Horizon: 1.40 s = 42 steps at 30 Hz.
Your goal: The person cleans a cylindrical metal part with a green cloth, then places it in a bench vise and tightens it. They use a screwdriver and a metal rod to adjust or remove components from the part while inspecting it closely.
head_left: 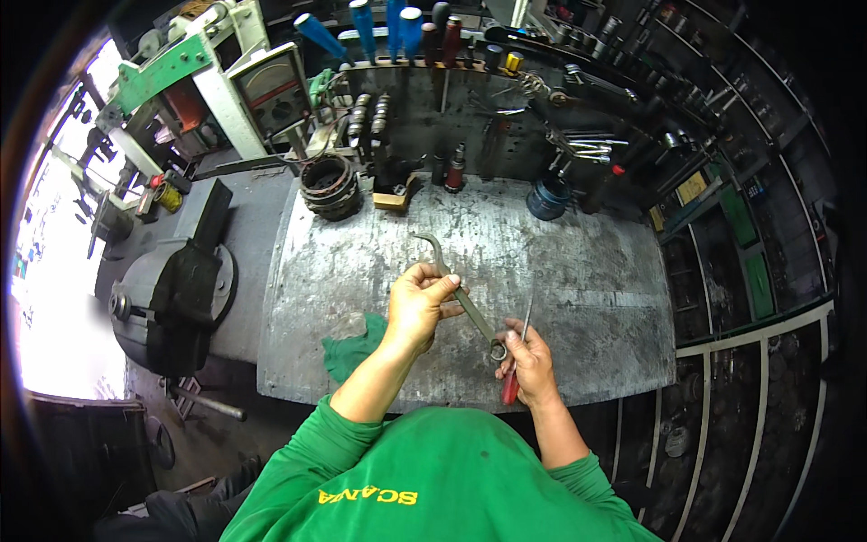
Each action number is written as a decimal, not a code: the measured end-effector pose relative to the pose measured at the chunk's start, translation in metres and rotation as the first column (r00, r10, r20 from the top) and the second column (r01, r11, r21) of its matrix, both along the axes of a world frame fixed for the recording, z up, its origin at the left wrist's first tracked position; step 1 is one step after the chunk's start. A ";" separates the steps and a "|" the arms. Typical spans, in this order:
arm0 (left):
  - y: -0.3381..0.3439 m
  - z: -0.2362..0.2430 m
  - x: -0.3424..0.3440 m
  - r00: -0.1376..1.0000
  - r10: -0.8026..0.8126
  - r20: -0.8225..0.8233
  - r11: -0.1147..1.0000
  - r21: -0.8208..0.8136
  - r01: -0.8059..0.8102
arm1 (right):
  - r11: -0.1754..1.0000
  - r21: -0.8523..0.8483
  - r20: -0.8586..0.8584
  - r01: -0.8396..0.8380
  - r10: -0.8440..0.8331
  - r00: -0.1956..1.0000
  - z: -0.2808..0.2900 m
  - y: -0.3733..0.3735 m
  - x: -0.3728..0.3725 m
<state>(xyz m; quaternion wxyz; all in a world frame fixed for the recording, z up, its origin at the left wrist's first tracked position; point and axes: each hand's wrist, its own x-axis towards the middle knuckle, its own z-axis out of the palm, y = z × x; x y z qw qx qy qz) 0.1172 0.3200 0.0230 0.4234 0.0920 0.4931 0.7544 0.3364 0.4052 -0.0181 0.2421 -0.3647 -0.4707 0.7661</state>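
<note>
My left hand (414, 309) grips a long dark wrench (476, 315) near its upper part, thumb pressed along the shaft. The wrench has a curved hook at the far end and a ring at the near end, and is held tilted above the bench. Closed around a screwdriver (511, 387) with a red handle, my right hand (535, 363) is beside the ring end; the thin blade points up and away. Whether its fingertips touch the ring, I cannot tell. A green cloth (352, 350) lies crumpled on the bench, left of my left forearm.
The bench has a worn metal top (601, 262). A vise (167, 303) stands at left. Along the back are a dark ring-shaped part (330, 191), a small open box (394, 195), a red bottle (455, 172) and a blue can (548, 199). Blue-handled screwdrivers (361, 27) hang behind.
</note>
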 end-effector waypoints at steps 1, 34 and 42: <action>-0.004 0.002 0.001 1.000 0.011 -0.024 1.000 -0.006 -0.011 | 0.993 -0.056 0.080 -0.108 0.112 0.990 0.002 0.000 -0.002; -0.361 0.060 0.004 0.425 0.507 -0.750 0.395 -0.236 -0.888 | 0.166 0.646 0.662 -0.745 0.365 0.655 -0.032 -0.057 -0.161; -0.505 0.050 -0.119 0.395 0.284 -0.874 0.280 -0.318 -0.906 | 0.105 0.649 0.759 -0.754 -0.012 0.651 -0.032 -0.112 -0.207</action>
